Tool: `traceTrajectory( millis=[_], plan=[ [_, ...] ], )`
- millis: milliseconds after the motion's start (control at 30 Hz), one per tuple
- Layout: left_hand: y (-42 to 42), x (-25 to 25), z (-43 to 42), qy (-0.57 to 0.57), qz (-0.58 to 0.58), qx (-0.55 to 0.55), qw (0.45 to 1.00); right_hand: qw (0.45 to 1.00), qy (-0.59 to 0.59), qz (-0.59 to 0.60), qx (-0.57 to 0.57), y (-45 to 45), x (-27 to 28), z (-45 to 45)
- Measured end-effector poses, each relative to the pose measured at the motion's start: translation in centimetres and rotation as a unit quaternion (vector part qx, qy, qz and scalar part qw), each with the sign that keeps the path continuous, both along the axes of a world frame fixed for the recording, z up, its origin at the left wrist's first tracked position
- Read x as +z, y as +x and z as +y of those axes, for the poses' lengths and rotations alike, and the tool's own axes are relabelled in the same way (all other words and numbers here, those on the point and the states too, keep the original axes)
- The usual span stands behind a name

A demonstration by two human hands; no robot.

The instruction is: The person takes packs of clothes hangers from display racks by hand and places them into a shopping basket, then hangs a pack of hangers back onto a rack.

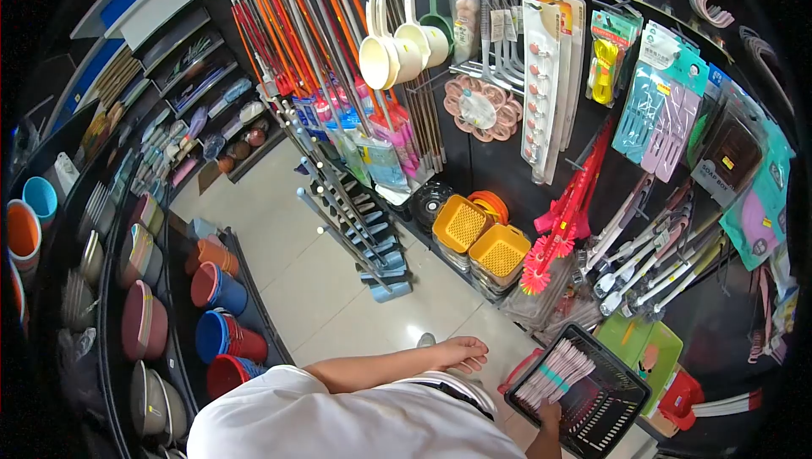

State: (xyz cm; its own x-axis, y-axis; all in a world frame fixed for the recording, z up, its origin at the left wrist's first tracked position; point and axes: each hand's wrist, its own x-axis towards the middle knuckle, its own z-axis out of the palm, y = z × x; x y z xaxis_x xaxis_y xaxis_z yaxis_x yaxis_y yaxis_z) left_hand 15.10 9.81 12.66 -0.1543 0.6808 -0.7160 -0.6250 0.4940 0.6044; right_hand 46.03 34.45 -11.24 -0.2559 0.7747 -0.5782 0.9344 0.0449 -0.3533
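Note:
My left hand [464, 354] hangs in front of my white shirt, above the tiled floor. Its fingers are loosely spread with nothing in them. At the lower right, my right hand [550, 415] reaches over the near rim of a black shopping basket [611, 435], its fingers at the lower end of a bundle of pink hangers [541, 384]. A teal band wraps the bundle, which lies tilted against the basket's left side. The fingertips are partly hidden. A pinkish-red basket handle [513, 372] sticks out on the left.
Shelves with blue buckets [211, 336] and basins [144, 319] line the left. Blue-grey long-handled dustpans [389, 266] stand on the floor ahead. Yellow baskets [499, 249], red brushes [550, 239] and packaged goods [661, 95] fill the right wall. A green bin [664, 345] stands beside the shopping basket.

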Motion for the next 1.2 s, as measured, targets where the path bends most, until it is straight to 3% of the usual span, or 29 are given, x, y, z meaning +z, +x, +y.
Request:
traceTrajectory(
  millis=[100,233,333,733,933,1067,1133,1200],
  plan=[
    [0.2,-0.3,-0.1,0.007,0.007,-0.001,1.000,0.998,0.061,-0.013,0.002,-0.4,-1.7,-0.3],
    [0.0,-0.4,-0.1,0.008,0.021,-0.011,1.000,0.999,0.024,-0.021,0.034,-0.2,-1.2,0.4],
    [-0.2,-0.1,-0.2,0.000,0.016,0.001,1.000,0.999,-0.007,0.046,0.016,-0.1,1.1,0.7],
    [-0.6,0.5,-0.5,-0.010,0.041,0.005,0.999,0.996,0.061,-0.027,-0.064,-0.5,-0.1,0.9],
    [-1.3,-0.5,-0.5,0.056,0.027,-0.009,0.998,0.996,0.067,0.030,-0.043,0.0,4.4,0.4],
    [-2.6,-1.5,0.2,0.092,0.028,-0.041,0.994,0.985,0.168,0.039,-0.002,0.7,6.0,0.1],
    [-3.7,-2.5,0.2,0.125,0.038,-0.077,0.988,0.999,0.031,-0.031,-0.003,-1.6,13.5,-1.4],
    [-4.8,-2.1,0.1,0.127,0.042,-0.075,0.988,0.997,0.059,-0.046,-0.022,-2.7,14.9,-2.3]
  ],
)
